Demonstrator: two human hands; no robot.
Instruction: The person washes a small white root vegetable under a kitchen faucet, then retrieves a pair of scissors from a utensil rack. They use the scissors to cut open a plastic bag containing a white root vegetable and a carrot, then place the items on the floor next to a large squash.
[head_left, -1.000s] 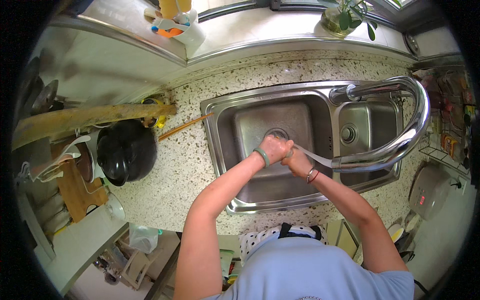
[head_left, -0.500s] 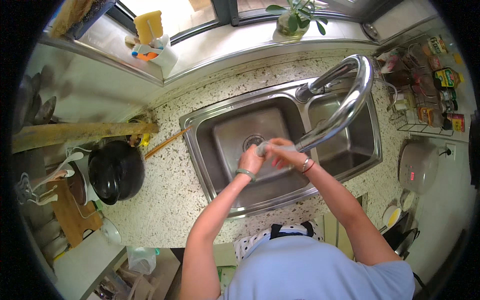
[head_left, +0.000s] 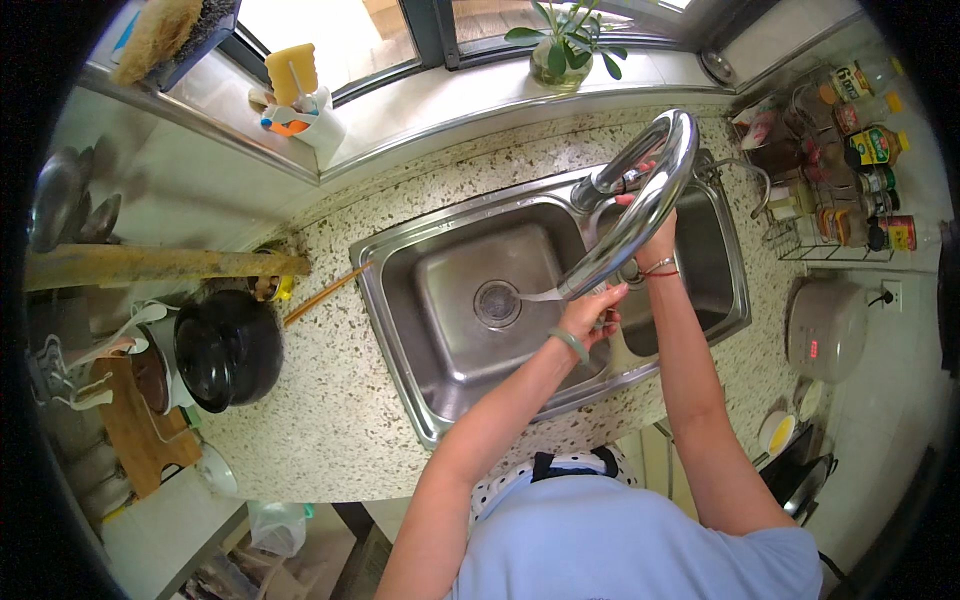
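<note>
My left hand (head_left: pixel 592 318) hangs loose-fingered beside the curved chrome faucet (head_left: pixel 612 254) at the back edge of the double-bowl steel sink (head_left: pixel 455 325), my right hand (head_left: pixel 660 238) under its arch, fingers half-hidden, grip impossible to tell!

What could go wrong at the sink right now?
Water is running from the spout, and the left hand is close to its end, so it might splash. The right hand is reaching behind the curved spout and could bump it, sending the stream sideways. The chopsticks lie with their ends at the sink's rim, so a nudge might tip them in.
</note>
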